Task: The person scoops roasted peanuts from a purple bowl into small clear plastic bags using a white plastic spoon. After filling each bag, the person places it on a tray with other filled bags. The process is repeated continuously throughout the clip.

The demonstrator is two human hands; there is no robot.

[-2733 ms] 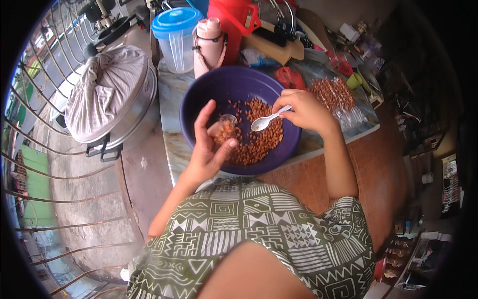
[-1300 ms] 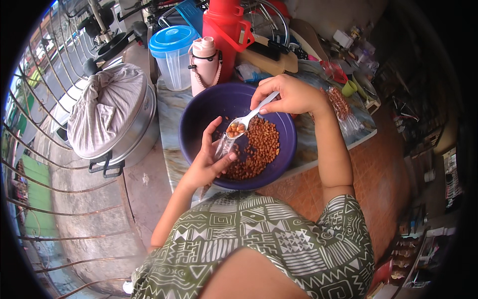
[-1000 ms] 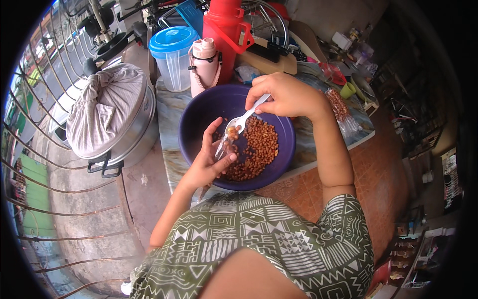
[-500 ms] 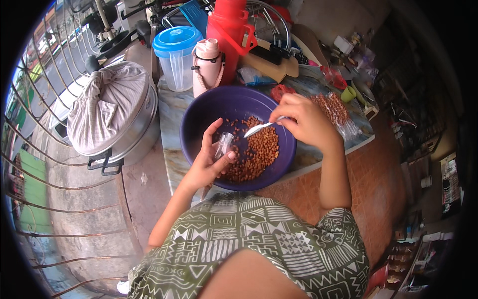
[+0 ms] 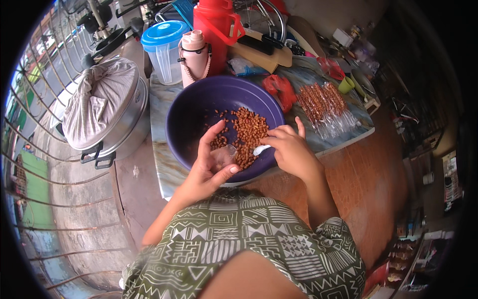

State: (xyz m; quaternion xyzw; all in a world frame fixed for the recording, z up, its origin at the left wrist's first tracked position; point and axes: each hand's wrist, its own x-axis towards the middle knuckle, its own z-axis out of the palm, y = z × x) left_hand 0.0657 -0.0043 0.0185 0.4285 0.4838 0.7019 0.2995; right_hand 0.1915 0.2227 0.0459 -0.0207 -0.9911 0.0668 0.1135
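A purple basin point(image 5: 181, 107) holds a heap of reddish-brown peanuts point(image 5: 247, 124), thickest toward its right side. Over the basin's near left part, my left hand point(image 5: 209, 159) curls round a small clear plastic bag point(image 5: 223, 156), its mouth spread open between thumb and fingers. My right hand point(image 5: 289, 149) grips a white plastic spoon point(image 5: 260, 149), whose bowl is down at the peanuts by the basin's right side. Right of the basin lie several narrow clear packs filled with peanuts point(image 5: 323, 102).
A red plastic bag point(image 5: 281, 92) lies beside the basin on the marble-patterned table point(image 5: 162, 164). Behind stand a pink bottle point(image 5: 195, 60), a blue-lidded container point(image 5: 167, 52) and a red jug point(image 5: 214, 30). A cloth-wrapped pot point(image 5: 107, 107) is at left, near metal bars.
My right hand has lowered the spoon from above the basin into the peanuts. The bag in my left hand now has a wider mouth. The view has shifted a little.
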